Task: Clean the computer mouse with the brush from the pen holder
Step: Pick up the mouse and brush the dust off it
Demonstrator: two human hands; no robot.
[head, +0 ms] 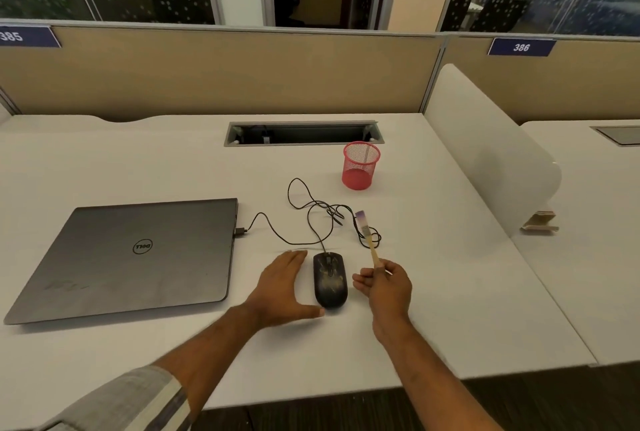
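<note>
A black computer mouse (330, 280) with pale dusty smears lies on the white desk (433, 292). My left hand (282, 286) lies flat just left of it, fingers straight, thumb tip at the mouse's near end. My right hand (384, 286), to the mouse's right, pinches the wooden handle of a small brush (367, 238). The brush's pale bristles point up and away, above the mouse cable (311, 219). The red mesh pen holder (360, 166) stands behind, and nothing shows inside it.
A closed grey laptop (131, 257) lies on the left with the mouse cable plugged into its right side. A cable slot (303, 133) is cut into the desk's back. A white divider (485, 150) bounds the desk on the right.
</note>
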